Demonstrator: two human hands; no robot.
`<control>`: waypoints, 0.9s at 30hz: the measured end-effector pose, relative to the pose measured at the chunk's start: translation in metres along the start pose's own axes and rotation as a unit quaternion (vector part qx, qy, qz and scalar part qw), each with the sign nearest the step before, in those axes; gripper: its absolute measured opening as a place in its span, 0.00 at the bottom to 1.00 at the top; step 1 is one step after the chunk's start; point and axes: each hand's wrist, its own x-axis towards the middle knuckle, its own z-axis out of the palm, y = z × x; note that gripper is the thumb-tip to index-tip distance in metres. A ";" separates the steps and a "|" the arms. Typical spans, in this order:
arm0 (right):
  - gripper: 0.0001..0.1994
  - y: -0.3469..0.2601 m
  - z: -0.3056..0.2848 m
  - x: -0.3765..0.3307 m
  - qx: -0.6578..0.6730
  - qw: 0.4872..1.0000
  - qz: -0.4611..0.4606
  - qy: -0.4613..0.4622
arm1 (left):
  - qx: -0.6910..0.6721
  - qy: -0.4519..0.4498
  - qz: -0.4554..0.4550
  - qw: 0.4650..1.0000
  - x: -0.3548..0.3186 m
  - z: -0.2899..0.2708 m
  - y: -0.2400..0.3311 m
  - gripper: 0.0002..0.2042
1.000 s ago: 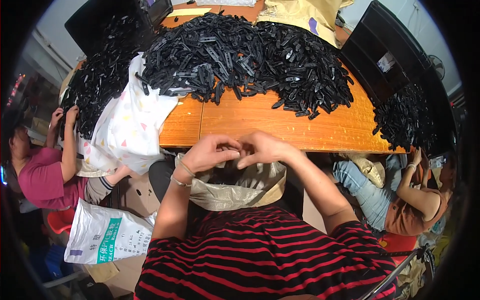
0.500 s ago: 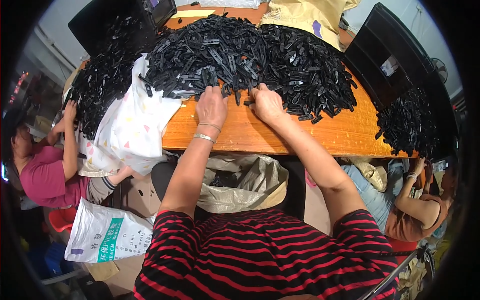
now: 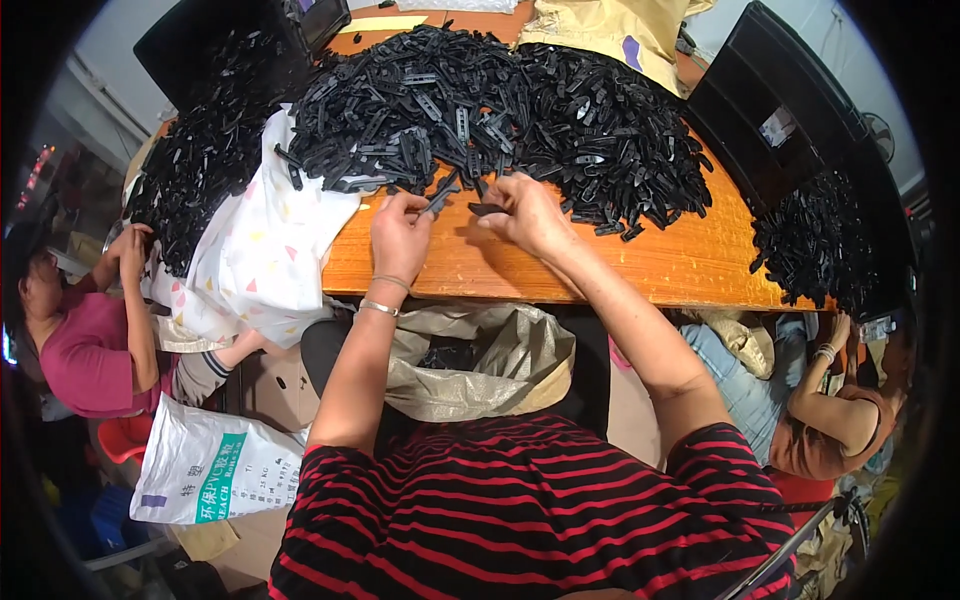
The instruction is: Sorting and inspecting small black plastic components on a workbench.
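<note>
Left hand pinches a grey strip slanting away rightward; right hand, a dark piece pointing left; black pile just beyond

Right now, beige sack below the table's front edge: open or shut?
Open: the sack has its mouth spread wide, and dark pieces show inside.

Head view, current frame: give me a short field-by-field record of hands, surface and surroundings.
Left hand: pinching a slim grey part
Right hand: pinching a small dark part
Surface: orange-brown wooden table
Beyond hands: broad heap of black parts
Left of hands: white cloth with coloured triangles
Below table edge: open woven sack, dark contents
People: person in maroon top at left; person in brown top at right
</note>
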 end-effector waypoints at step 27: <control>0.09 -0.017 0.019 -0.029 0.371 0.927 0.041 -0.035 | -0.437 -0.151 -0.175 0.869 -0.038 -0.006 0.016 0.12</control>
